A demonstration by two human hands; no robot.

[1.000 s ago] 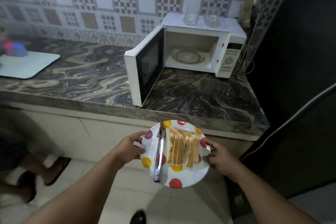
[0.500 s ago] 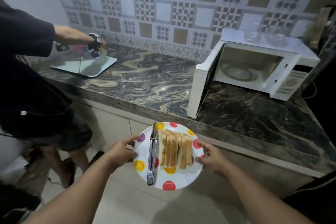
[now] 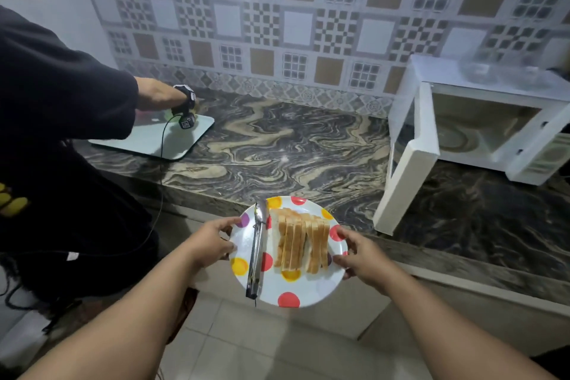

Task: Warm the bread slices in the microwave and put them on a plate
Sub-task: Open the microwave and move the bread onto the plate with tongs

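While the polka-dot plate is being gripped at its rims by the left hand and right hand, bread slices and tongs are being carried on it; the open microwave is being cut off at the right edge, its interior blurred.

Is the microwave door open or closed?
Open. The microwave door swings out over the counter, and the turntable inside shows.
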